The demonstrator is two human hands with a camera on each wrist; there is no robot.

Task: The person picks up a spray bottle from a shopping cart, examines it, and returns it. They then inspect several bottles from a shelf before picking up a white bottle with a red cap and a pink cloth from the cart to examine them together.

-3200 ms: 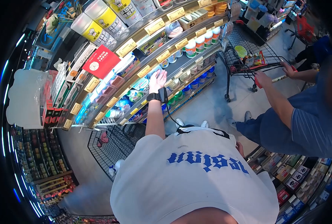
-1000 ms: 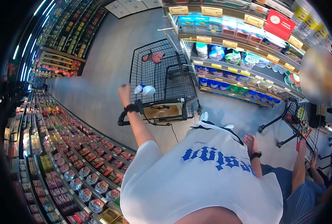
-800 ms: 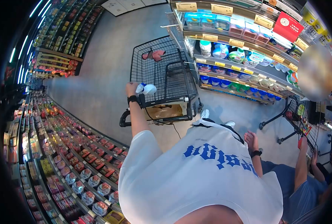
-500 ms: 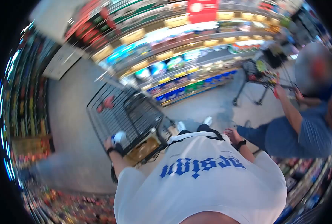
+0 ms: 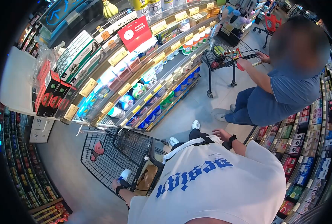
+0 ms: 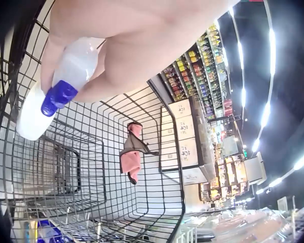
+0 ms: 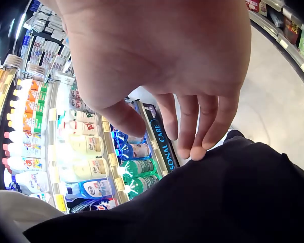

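In the left wrist view, my left hand (image 6: 116, 50) curls its fingers and thumb around a bottle (image 6: 35, 114) with a translucent section, a blue band and a white end. My palm hides part of it. It lies by the side of the black wire shopping cart (image 6: 142, 202), where the head view shows my left hand (image 5: 116, 184) right at the blue part. A pink and grey item (image 6: 131, 154) lies deeper in the cart. My right hand (image 7: 167, 61) hangs with loosely bent fingers over dark trousers (image 7: 192, 192), holding nothing.
Shelves with cleaning bottles (image 5: 139, 90) and boxes (image 5: 76, 56) curve across the front. To the right stands a person (image 5: 282, 82) with another cart (image 5: 229, 52). Packed shelves (image 5: 297, 149) line the right side. Grey floor (image 5: 76, 164) shows left of my cart.
My left hand was palm up near the shelf, then came down to the cart and is now at the bottle. The head view has swung left and back right. My right hand stays loose.
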